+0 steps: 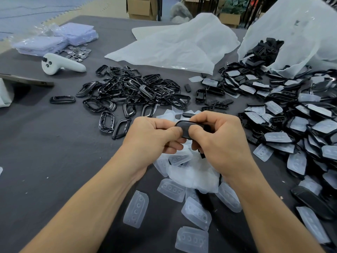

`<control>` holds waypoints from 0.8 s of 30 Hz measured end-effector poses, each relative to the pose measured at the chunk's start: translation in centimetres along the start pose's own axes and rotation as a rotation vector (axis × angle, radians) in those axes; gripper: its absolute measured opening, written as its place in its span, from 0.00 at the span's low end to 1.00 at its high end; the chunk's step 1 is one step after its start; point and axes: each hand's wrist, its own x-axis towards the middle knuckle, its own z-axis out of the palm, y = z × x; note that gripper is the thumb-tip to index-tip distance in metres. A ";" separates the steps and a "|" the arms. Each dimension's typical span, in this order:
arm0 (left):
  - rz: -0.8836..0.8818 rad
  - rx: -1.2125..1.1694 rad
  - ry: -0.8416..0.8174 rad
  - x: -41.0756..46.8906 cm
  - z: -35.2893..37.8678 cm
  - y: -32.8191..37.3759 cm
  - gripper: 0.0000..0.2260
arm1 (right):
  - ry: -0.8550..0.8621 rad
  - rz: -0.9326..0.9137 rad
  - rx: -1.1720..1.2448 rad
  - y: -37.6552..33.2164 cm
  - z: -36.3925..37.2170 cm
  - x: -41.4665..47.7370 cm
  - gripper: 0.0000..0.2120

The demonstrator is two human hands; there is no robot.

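Fingers (172, 148) of both hands curl round one black shell (184, 127), held above the table (54, 147) between the left hand (153, 137) and the right hand (220, 141), with both thumbs pressing on its upper face. Set the thumbs close together and apply even pressure, so that the part seats or separates without twisting (whether a clear pad sits inside it cannot be told). Support the underside with the curled fingers. Work directly over the heap of clear pads (193, 174); the pile of black frames (131, 90) lies within reach for the next piece.
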 end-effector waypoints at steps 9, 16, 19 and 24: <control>-0.026 -0.006 -0.068 -0.1 -0.3 0.4 0.15 | 0.009 -0.023 -0.082 0.0 -0.1 0.1 0.10; 0.031 0.044 0.020 0.0 0.1 0.2 0.07 | 0.012 -0.040 -0.132 0.0 0.0 0.0 0.08; 0.011 0.036 0.021 0.1 0.0 0.3 0.10 | 0.015 -0.046 -0.146 0.2 0.1 0.1 0.09; -0.006 0.047 0.022 0.0 -0.1 0.5 0.15 | 0.011 -0.061 -0.132 0.2 0.4 -0.1 0.10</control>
